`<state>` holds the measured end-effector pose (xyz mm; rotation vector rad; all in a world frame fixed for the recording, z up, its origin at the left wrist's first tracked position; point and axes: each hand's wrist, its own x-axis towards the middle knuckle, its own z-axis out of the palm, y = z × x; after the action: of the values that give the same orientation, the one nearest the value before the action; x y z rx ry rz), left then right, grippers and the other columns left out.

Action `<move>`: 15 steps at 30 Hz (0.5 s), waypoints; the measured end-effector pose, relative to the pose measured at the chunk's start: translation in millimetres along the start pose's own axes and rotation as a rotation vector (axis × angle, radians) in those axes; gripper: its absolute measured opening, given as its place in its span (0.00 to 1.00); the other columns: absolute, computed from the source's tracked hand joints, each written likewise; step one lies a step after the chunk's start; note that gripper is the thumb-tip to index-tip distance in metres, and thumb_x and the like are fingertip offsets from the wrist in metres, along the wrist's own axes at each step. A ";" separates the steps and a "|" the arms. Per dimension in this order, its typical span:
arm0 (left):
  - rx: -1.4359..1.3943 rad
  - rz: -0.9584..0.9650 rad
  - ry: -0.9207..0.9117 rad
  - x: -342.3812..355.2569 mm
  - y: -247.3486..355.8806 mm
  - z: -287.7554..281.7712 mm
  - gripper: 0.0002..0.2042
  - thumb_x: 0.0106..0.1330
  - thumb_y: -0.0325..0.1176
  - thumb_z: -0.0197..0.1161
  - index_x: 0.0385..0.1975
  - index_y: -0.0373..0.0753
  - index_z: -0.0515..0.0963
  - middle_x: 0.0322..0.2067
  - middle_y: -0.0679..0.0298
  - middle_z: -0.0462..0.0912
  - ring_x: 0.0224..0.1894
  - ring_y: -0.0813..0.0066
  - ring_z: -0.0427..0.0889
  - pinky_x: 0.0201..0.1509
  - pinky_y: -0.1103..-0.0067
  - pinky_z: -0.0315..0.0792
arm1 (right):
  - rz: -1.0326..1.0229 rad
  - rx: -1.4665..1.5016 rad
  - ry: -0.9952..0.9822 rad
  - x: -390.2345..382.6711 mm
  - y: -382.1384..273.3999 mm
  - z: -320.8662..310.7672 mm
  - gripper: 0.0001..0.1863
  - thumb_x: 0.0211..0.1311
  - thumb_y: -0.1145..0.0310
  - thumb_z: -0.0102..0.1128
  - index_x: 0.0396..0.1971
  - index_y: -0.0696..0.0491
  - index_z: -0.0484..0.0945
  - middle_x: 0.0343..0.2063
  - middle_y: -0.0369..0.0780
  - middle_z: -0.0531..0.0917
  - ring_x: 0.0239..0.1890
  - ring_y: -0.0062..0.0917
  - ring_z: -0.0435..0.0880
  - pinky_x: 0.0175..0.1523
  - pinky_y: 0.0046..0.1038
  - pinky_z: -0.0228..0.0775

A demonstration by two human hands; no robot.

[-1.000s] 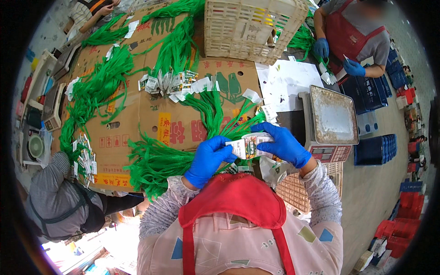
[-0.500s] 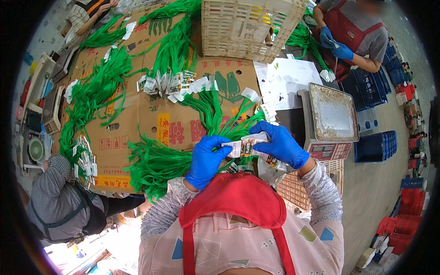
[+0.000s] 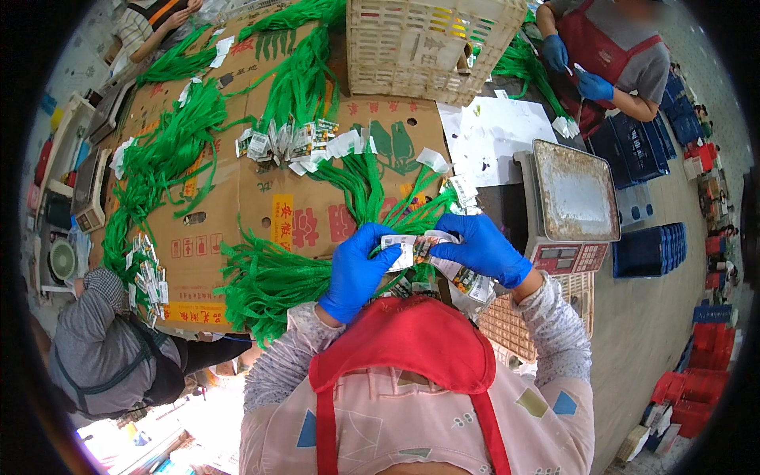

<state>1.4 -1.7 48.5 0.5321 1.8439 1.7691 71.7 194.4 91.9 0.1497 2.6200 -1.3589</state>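
Note:
My left hand (image 3: 354,271), in a blue glove, pinches the edge of a white paper label (image 3: 400,251). Opposite it, my gloved right hand (image 3: 484,250) is closed on a strip of printed labels (image 3: 470,283), which hangs below its fingers. The two hands nearly meet above the cardboard, just past my red apron. Beside my left hand lies a bunch of green mesh net bags (image 3: 273,289). Another bunch of net bags (image 3: 360,186), tagged with white labels, spreads out beyond my hands. Whether the label in my left hand is still joined to the strip, I cannot tell.
Tagged net bags (image 3: 170,142) cover the cardboard (image 3: 261,198) on the left. A cream plastic crate (image 3: 427,55) stands at the far side. On the right is a weighing scale (image 3: 576,194), with white paper (image 3: 499,146) beyond. Co-workers stand or sit around the table.
The label between my hands has tilted and shifted slightly left, toward my left fingers. At the upper right, a co-worker's gloved hands have moved a little apart.

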 end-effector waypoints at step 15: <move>-0.103 -0.057 -0.174 3.1 -7.6 -5.8 0.13 0.53 0.22 0.57 0.39 0.33 0.70 0.37 0.62 0.75 0.41 0.77 0.73 0.44 0.80 0.69 | 0.025 -0.003 -0.086 2.5 0.6 1.4 0.15 0.46 0.64 0.62 0.34 0.54 0.74 0.27 0.44 0.78 0.31 0.31 0.78 0.38 0.27 0.67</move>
<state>-4.1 -4.9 40.7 0.5685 1.6252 1.7128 69.5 193.6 90.1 0.1205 2.5413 -1.3230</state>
